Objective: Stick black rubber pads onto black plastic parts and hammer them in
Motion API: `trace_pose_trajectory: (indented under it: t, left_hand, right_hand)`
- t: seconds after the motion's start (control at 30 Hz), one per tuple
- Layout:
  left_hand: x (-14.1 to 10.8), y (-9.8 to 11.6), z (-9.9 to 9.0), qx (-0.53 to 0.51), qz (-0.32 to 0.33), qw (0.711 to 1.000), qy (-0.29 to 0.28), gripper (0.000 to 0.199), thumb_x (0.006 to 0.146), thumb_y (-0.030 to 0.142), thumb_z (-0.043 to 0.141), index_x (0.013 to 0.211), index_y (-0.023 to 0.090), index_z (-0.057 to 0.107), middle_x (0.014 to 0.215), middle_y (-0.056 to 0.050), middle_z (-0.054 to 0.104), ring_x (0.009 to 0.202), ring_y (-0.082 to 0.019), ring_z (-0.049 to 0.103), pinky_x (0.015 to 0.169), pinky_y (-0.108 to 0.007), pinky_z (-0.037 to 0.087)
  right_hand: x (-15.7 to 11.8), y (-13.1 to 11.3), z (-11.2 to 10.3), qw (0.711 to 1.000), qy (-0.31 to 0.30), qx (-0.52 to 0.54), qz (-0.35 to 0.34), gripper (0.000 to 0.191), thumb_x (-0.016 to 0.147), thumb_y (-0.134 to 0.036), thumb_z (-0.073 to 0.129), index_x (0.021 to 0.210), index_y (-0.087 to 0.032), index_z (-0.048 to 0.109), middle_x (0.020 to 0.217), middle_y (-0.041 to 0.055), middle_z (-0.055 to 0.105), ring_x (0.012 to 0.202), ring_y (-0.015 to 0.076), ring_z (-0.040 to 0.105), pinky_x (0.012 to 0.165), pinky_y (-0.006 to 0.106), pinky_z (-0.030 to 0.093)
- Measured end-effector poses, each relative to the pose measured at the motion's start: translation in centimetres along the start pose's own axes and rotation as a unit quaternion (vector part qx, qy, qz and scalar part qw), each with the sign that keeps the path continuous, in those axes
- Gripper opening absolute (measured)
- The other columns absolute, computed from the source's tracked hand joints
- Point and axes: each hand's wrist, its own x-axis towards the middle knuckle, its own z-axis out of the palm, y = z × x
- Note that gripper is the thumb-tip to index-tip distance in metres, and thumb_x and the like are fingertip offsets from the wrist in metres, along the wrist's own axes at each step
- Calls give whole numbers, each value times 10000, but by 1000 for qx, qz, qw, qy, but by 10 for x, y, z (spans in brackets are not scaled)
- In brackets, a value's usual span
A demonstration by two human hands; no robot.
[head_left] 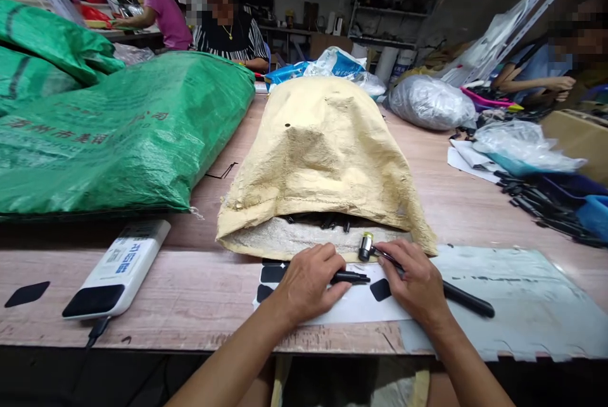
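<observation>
My left hand (311, 283) is closed around a slim black stick-like piece (350, 276), whose forked end points right. In my right hand (415, 277) is a small hammer (367, 247) with a silver head, a black face and a yellowish far face; its black handle runs out past the palm to the right. Both hands rest low over a white sheet (361, 306) with black rounded patches (380, 290) on it. Just beyond them lies a cream woven sack (327, 154), mouth facing me, with several black pieces (332, 223) showing inside.
Large green sacks (118, 122) fill the left side. A white power bank (118, 271) with a cable lies front left. A grey translucent mat (513, 299) is at right, near black pieces (536, 204) and plastic bags (430, 102). Several people sit around the table.
</observation>
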Motion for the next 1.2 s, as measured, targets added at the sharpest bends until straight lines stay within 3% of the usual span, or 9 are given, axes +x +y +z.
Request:
trace_pose_trajectory:
  t: [0.13,0.37,0.7,0.93,1.1,1.2]
  left_hand:
    - [2,-3,7,-35,-19,999,5,200,836,351,720,977,240,630,964,6,621,900,-182,593,766,-307,434]
    - [2,-6,2,-89,-33,995,12,271,775,228,731,1030,247,644,953,-1,642,882,-182,600,753,-295,439]
    - [6,-10,4,-114,-39,993,16,147,838,271,703,981,239,698,921,1,631,854,-156,607,751,-261,448]
    - [7,-10,3,-132,-61,989,24,138,784,235,732,920,230,710,874,13,618,792,-146,593,715,-253,448]
    - [7,-10,3,-140,-60,988,35,135,760,237,740,893,220,722,854,11,613,779,-148,583,692,-251,439]
    - [8,-10,4,-140,-56,988,39,121,755,227,732,875,214,724,857,10,623,792,-150,587,684,-249,432]
  right_hand:
    - [-1,2,0,1000,-5,2,-1,243,928,-217,569,1152,-259,654,1013,37,669,916,208,587,821,363,477]
    - [0,3,0,1000,-6,7,3,260,912,-239,587,1160,-266,659,1004,44,674,909,220,599,818,382,486]
    - [6,-2,-11,999,-11,23,20,231,940,-234,574,1140,-251,688,990,44,694,942,215,631,872,384,516]
    - [10,-49,-49,993,41,104,39,261,945,-215,570,1179,-270,674,1052,48,708,953,203,669,868,356,542]
    - [3,-74,-50,993,-2,115,39,246,967,-243,526,1160,-255,678,995,56,711,920,205,674,814,348,558]
    - [1,-80,-49,993,22,107,42,246,966,-235,530,1163,-254,676,1010,58,708,933,203,671,837,349,551]
